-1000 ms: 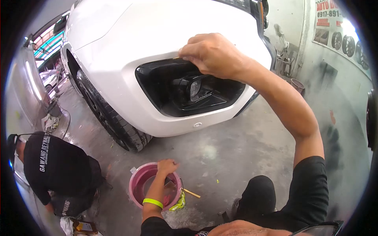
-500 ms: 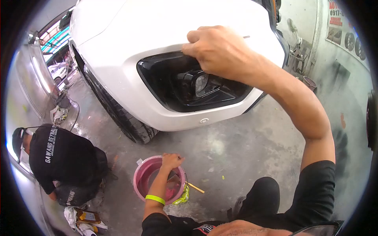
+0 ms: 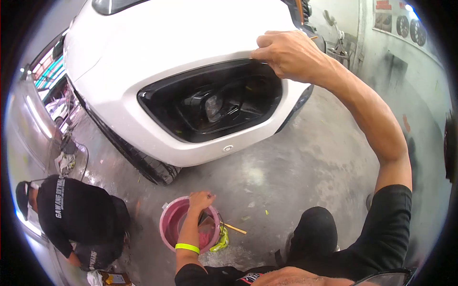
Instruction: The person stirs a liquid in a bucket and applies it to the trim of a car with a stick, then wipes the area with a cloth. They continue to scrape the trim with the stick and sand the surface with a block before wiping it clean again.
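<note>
My right hand [image 3: 291, 56] is closed in a pinch at the upper edge of the black fog light recess [image 3: 176, 102] in a white car bumper [image 3: 157, 71]. The tip of a thin wooden-looking stick [image 3: 313, 37] pokes out behind this hand. What its fingertips pinch is hidden. Lower down, my left hand [image 3: 201, 200] is curled over the far rim of a pink bucket [image 3: 168, 233]. Its fingers look closed, but their contents do not show. A yellow-green cloth [image 3: 221, 240] hangs at the bucket's side, by a yellow stick [image 3: 234, 229].
At left a person in a black shirt [image 3: 81, 209] crouches close to the floor. A front tyre [image 3: 164, 174] stands left of the bumper. A wall [image 3: 405, 76] with a poster runs along the right, and a fan [image 3: 329, 19] stands behind the car.
My right hand has moved right along the recess's upper edge. The view has shifted, so the car sits farther left. My left hand stays at the bucket.
</note>
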Motion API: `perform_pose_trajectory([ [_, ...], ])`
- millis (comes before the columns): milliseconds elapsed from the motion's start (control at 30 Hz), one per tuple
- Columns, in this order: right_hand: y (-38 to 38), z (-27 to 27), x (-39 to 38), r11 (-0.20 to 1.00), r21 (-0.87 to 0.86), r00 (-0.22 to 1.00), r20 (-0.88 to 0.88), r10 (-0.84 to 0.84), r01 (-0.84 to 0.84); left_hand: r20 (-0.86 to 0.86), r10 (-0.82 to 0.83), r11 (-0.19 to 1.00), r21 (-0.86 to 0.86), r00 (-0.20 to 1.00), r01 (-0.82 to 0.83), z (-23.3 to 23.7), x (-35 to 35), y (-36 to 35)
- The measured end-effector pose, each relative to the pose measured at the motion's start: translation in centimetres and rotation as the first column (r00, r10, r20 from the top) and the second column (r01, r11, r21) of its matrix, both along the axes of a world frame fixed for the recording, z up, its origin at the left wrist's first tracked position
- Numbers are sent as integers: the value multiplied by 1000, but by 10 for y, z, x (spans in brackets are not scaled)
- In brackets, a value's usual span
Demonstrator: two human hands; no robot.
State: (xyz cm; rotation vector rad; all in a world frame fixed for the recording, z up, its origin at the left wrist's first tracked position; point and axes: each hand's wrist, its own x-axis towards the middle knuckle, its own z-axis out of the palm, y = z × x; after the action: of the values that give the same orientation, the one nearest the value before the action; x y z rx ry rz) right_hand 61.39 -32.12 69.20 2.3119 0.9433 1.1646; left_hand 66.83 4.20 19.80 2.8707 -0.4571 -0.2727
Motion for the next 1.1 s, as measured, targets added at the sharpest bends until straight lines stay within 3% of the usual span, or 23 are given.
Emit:
perform_pose_trajectory([
  [200, -34, -7, -9, 983, 101, 978, -155, -139, 155, 14, 3, 997, 77, 1000, -5, 3, -2, -3],
  [300, -36, -11, -7, 980, 162, 984, -152, -94, 118, -4, 5, 998, 69, 1000, -4, 2, 0, -3],
  [367, -26, -15, 1, 974, 221, 997, -56, 55, -41, 4, 19, 997, 74, 1000, -19, -1, 1, -3],
  [500, -7, -15, 11, 988, 152, 999, -13, 39, -37, 7, 36, 995, 90, 999, -37, 0, -2, -1],
  [700, -22, -34, 19, 954, 211, 972, 149, 184, -213, 13, 47, 997, 57, 999, -47, 3, 0, -5],
  [867, 6, -27, 22, 955, 189, 972, 90, 216, -230, 6, 57, 996, 65, 998, -57, -4, -1, -1],
  [933, -11, -29, 18, 968, 225, 992, 81, 94, -110, -2, 55, 998, 36, 998, -55, 4, -6, -1],
  [1000, -12, -30, 21, 971, 213, 991, 100, 91, -111, -1, 42, 999, -4, 999, -42, 6, -6, -7],
  [1100, -2, -28, 24, 961, 167, 969, 154, 195, -220, 38, 46, 999, 2, 998, -46, 2, -3, -8],
])
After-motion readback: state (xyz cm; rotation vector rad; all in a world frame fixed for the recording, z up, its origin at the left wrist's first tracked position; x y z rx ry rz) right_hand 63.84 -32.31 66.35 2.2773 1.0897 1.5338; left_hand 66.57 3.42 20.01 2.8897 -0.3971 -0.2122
